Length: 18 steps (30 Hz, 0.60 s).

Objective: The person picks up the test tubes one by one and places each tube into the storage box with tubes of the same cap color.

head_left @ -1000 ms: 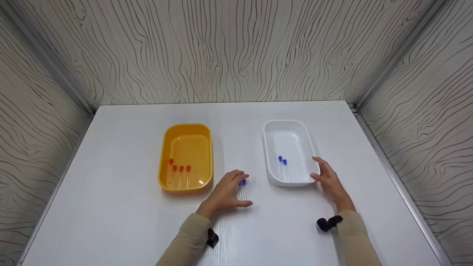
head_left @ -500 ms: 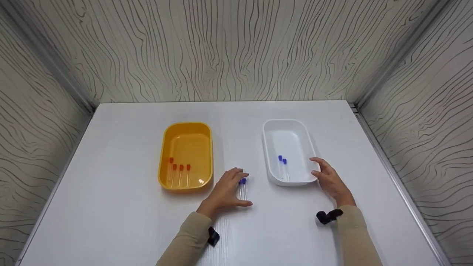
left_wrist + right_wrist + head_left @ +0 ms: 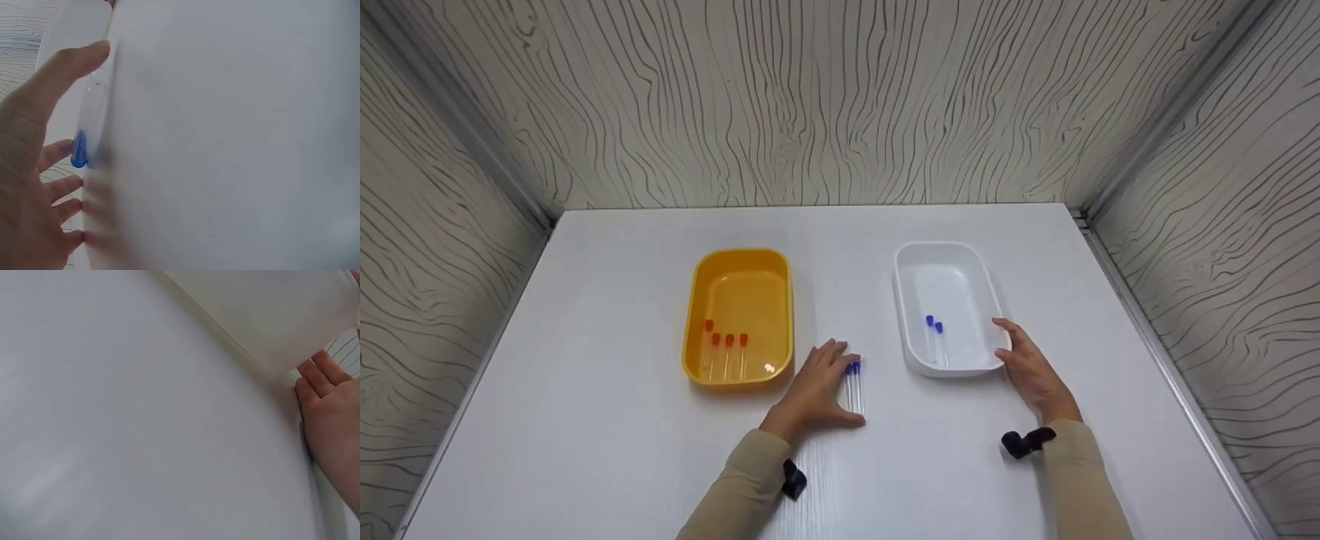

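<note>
Two clear test tubes [image 3: 853,390] with blue caps lie side by side on the table, left of the white tray. My left hand [image 3: 814,390] spans them lengthwise with its index finger by the caps and its thumb by the bottom ends. In the left wrist view only one blue-capped tube [image 3: 90,115] stands out, between thumb and index finger; whether both ends are touched I cannot tell. My right hand [image 3: 1033,375] holds the right rim of the white tray [image 3: 901,315], fingers low along its outer side in the right wrist view.
Two more blue-capped tubes [image 3: 937,337] lie in the white tray. Left of my hands stands a yellow tray [image 3: 697,300] holding several red-capped tubes [image 3: 727,356]. Patterned wall panels [image 3: 810,105] border the table [image 3: 585,420] at the back and sides.
My left thumb and index finger have spread slightly apart and drawn left, so the blue caps show more fully. The right hand stays at the white tray with barely any shift.
</note>
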Motion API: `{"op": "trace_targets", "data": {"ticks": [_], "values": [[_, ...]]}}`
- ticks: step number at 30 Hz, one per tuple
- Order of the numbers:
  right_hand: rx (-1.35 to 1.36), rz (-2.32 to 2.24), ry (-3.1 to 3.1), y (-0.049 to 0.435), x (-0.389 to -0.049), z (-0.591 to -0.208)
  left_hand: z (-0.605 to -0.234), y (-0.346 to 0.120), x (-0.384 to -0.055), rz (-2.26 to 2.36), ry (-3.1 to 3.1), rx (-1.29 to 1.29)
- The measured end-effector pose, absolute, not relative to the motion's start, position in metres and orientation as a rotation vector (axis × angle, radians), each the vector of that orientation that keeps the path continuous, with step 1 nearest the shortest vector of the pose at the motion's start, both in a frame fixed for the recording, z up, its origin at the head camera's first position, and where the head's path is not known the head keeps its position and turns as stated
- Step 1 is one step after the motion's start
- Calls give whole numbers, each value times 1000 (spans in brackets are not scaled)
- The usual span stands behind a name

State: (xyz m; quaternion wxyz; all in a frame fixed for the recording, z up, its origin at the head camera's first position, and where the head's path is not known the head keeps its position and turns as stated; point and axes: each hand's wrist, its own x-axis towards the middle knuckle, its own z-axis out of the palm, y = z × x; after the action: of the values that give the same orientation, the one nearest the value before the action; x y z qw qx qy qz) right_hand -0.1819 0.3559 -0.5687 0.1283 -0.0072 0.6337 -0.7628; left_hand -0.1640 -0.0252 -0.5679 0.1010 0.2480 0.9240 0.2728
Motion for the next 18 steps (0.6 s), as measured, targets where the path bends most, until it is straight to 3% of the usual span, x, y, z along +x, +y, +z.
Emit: {"op": "trace_targets", "data": {"ticks": [18], "values": [[122, -2263, 1937, 345, -178, -573, -554, -19, -166, 902, 2757, 771]]}}
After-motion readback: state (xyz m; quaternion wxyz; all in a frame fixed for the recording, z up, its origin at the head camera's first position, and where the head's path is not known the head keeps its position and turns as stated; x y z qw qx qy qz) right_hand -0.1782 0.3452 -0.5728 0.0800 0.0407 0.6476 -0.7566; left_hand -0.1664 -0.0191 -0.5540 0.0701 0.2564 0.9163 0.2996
